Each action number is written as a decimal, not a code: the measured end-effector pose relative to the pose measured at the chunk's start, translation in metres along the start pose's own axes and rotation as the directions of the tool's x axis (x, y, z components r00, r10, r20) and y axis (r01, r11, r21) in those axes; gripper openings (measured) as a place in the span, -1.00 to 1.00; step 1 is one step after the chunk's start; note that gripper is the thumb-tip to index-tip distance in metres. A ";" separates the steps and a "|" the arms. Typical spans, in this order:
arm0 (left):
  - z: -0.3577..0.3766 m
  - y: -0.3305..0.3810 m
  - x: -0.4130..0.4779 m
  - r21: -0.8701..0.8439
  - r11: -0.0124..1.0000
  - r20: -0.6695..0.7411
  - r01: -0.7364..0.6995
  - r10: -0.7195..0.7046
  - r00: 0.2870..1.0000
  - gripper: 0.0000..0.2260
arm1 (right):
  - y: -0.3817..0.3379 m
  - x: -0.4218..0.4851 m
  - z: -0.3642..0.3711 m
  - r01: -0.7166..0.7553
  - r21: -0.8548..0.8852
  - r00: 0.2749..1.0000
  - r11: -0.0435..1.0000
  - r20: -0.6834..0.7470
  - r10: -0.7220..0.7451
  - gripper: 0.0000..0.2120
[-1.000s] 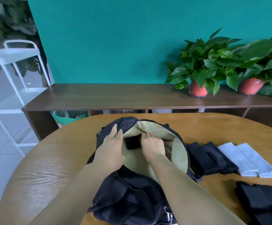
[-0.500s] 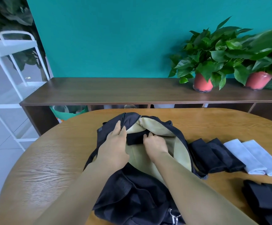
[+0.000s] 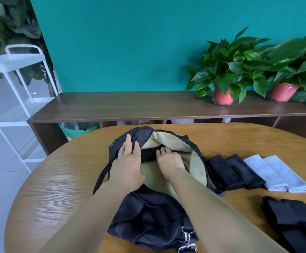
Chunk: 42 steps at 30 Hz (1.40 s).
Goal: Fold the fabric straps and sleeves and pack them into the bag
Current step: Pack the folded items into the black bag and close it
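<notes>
A black bag (image 3: pixel 154 220) with beige lining (image 3: pixel 196 161) lies open on the round wooden table (image 3: pixel 57 189). My left hand (image 3: pixel 128 161) rests on the bag's raised black flap by the zipper, fingers straight. Inside the opening, my right hand (image 3: pixel 170 159) presses flat on a folded black fabric piece (image 3: pixel 148 154), which is partly hidden under the flap. To the right of the bag lie two folded black sleeves (image 3: pixel 223 172) and two folded white sleeves (image 3: pixel 276 174). Folded black straps (image 3: pixel 294 221) sit at the lower right.
A metal clip (image 3: pixel 186 241) hangs at the bag's near end. Behind the table runs a dark wooden sideboard (image 3: pixel 130 106) with two potted plants (image 3: pixel 227 73). A white rack (image 3: pixel 11 84) stands at the left, and a green bin (image 3: pixel 79 128) is below the sideboard.
My right hand has pushed the black piece deeper into the bag, under the flap. My left hand has stayed on the flap.
</notes>
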State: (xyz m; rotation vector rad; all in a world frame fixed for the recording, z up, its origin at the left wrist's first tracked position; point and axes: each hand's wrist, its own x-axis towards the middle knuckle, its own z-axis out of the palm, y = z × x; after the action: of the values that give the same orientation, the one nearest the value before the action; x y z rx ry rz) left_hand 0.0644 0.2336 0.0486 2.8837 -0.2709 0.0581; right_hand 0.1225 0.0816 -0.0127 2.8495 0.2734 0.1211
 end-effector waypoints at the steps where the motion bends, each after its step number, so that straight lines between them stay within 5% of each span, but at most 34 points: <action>1: -0.001 0.001 -0.001 0.013 1.000 -0.006 -0.002 0.003 1.000 -0.22 | 0.001 -0.003 -0.005 0.000 0.013 1.000 1.000 -0.020 0.000 -0.52; 9: -0.001 0.020 -0.024 0.172 0.984 0.115 -0.044 0.025 0.993 -0.34 | 0.036 -0.064 -0.043 -0.072 0.074 0.976 0.995 -0.199 0.086 -0.63; 15: 0.002 0.029 -0.036 0.246 0.969 0.164 -0.018 -0.024 0.986 -0.44 | 0.074 -0.153 -0.033 -0.054 0.247 0.823 0.968 -0.537 0.183 -0.58; 20: 0.005 0.036 -0.040 0.261 0.965 0.187 -0.014 -0.036 0.982 -0.46 | 0.093 -0.231 0.000 -0.368 0.179 0.865 0.912 -0.294 0.406 -0.64; 27: 0.004 0.037 -0.041 0.303 0.953 0.176 -0.013 -0.043 0.983 -0.48 | 0.103 -0.294 0.027 -0.666 0.148 0.713 0.732 -0.165 0.682 -0.48; 31: 0.003 0.037 -0.041 0.316 0.949 0.172 -0.010 -0.047 0.984 -0.48 | 0.098 -0.308 0.038 -0.666 0.068 0.743 0.743 -0.031 0.669 -0.42; 42: 0.005 0.038 -0.042 0.301 0.953 0.172 -0.019 -0.034 0.985 -0.49 | 0.077 -0.285 0.042 -0.550 0.120 0.833 0.827 0.000 0.554 -0.55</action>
State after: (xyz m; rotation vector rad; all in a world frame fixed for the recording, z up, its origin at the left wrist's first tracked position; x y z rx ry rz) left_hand 0.0163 0.2033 0.0501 3.2001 -0.3068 -0.1722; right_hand -0.1384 -0.0589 -0.0479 2.9508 -0.5727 0.2771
